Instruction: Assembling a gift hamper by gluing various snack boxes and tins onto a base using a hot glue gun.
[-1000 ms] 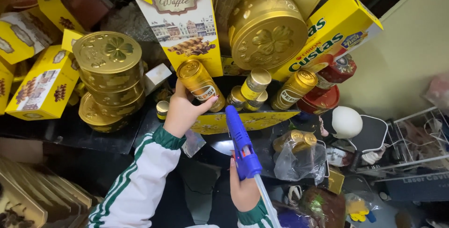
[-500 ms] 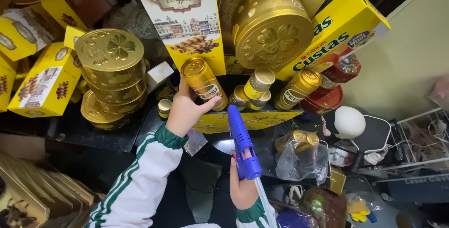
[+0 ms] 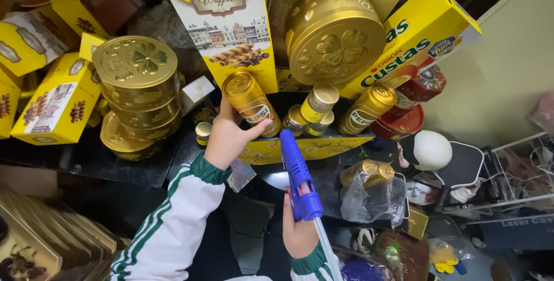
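Left hand (image 3: 228,139) grips gold can (image 3: 249,101) — below tall yellow box (image 3: 222,24).

Single head view, looking steeply down from above, close over both hands; gold can (image 3: 251,102) just beyond left hand (image 3: 228,139) fingers, display further out.

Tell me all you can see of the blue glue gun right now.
The blue glue gun looks like glossy plastic, with a long barrel narrowing to a rounded nozzle tip that points up toward the yellow display edge, seemingly just short of it. The right hand grips its handle from below; a pale glue stick juts out of its rear. The left hand, on a gold can, does not touch it.
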